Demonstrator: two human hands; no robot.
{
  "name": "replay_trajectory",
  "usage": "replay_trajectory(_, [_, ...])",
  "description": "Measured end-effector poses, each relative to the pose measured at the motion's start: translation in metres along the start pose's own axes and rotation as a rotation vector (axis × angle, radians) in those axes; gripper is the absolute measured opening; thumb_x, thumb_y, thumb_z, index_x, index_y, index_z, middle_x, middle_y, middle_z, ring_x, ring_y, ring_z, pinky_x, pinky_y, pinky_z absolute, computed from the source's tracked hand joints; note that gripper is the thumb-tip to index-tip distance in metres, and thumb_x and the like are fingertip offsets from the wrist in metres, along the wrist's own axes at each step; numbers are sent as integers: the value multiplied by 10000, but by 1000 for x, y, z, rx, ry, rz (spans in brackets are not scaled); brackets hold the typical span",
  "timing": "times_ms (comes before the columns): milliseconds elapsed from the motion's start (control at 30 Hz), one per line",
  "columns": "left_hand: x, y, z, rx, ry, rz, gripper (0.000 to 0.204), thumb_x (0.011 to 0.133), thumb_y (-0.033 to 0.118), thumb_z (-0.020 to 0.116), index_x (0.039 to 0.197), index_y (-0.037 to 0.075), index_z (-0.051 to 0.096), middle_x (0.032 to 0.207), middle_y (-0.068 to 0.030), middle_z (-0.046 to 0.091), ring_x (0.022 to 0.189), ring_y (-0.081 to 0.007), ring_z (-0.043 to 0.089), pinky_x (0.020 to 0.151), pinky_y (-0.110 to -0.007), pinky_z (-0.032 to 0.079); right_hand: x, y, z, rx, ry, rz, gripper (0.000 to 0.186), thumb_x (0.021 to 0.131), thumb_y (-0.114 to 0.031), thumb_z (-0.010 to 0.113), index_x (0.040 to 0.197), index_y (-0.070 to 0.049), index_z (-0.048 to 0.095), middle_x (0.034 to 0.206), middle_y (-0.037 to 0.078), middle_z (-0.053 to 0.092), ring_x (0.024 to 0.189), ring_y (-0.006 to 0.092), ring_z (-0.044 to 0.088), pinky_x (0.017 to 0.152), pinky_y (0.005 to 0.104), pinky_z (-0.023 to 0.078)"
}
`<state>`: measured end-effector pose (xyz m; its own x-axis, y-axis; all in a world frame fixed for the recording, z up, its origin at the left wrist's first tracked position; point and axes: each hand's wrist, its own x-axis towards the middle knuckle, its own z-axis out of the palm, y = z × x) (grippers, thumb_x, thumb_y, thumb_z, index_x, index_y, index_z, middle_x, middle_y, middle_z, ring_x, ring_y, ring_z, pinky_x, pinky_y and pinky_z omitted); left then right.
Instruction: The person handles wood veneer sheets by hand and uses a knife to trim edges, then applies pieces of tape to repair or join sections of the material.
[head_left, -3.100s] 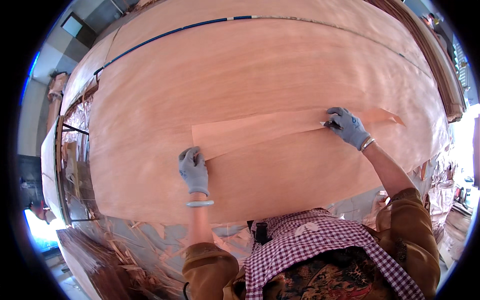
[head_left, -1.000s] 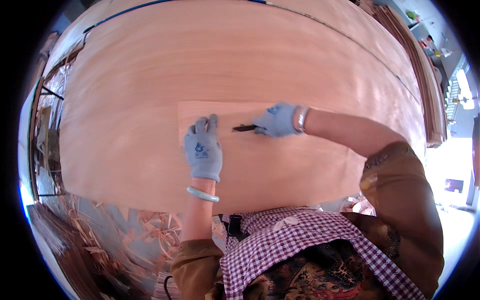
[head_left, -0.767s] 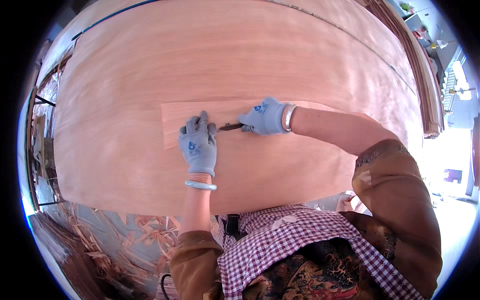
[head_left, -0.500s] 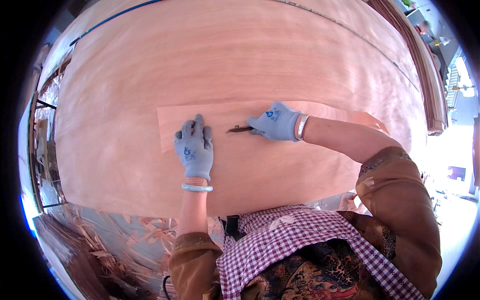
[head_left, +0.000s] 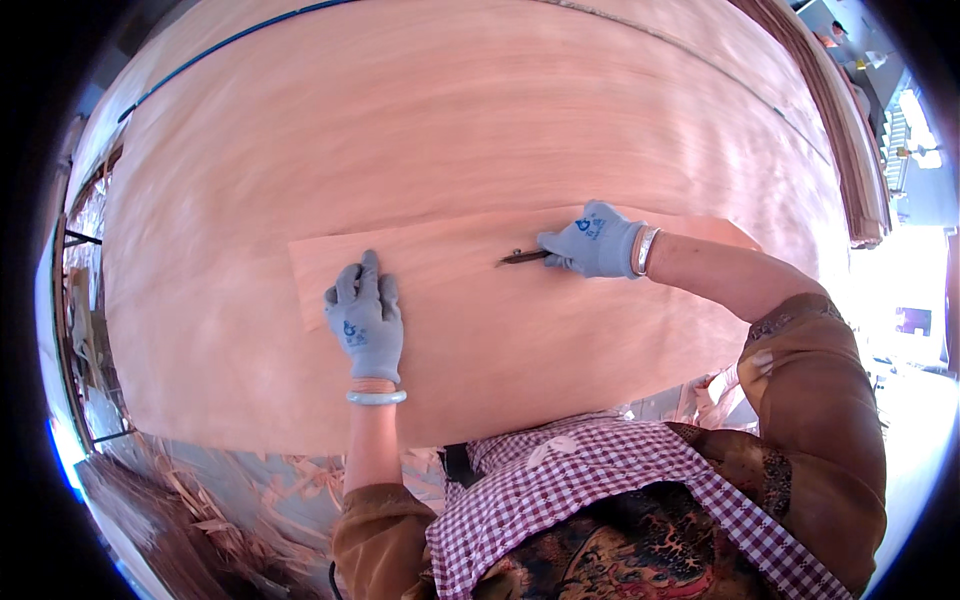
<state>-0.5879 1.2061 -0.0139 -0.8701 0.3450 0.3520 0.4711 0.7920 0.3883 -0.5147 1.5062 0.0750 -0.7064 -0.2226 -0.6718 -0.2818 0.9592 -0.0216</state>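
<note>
On the left, the left hand (head_left: pixel 365 322), knit-gloved, rests with fingers extended on a thin, pinkish strip (head_left: pixel 440 257), laid across a broad, faintly grained sheet (head_left: pixel 480 370). The strip's square left end stands well inside the sheet's left edge; wide surface stretches above and below. Rightward, a slim dark cutter (head_left: pixel 522 257) projects from the gloved right hand (head_left: pixel 597 240), curled around it. Farther right, brown layers (head_left: pixel 855 180) are stacked.
</note>
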Motion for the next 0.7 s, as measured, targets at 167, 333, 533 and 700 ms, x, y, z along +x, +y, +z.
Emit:
replay_trajectory(167, [3, -19, -8, 26, 13, 53, 318, 828, 177, 625, 1142, 126, 639, 1055, -66, 573, 875, -280, 507, 782, -393, 427, -5, 5, 8, -20, 0, 14, 153, 905, -249, 535, 1047, -193, 522, 788, -24, 644, 677, 186, 605, 633, 309, 368])
replay_trajectory(333, [7, -50, -16, 34, 14, 94, 321, 827, 164, 622, 1141, 100, 634, 1040, -84, 574, 873, -287, 510, 777, -391, 423, -7, 15, 8, -107, -71, 75, 128, 911, -279, 532, 1018, -209, 534, 776, -24, 644, 680, 183, 599, 660, 310, 356])
replay_trajectory(533, [5, -33, -13, 18, 1, 110, 322, 836, 166, 609, 1143, 71, 621, 1033, -95, 577, 874, -280, 521, 777, -395, 417, -67, 104, 41, -170, -26, 179, 142, 906, -316, 515, 1013, -225, 537, 758, -10, 642, 682, 205, 609, 737, 369, 346])
replay_trajectory(700, [2, -16, -20, 86, -70, 108, 314, 864, 190, 574, 1138, 40, 609, 1003, -118, 591, 905, -284, 541, 810, -388, 412, -123, 128, 26, 10, -46, 294, 172, 921, -336, 478, 1025, -228, 564, 720, 13, 615, 637, 231, 572, 715, 381, 352])
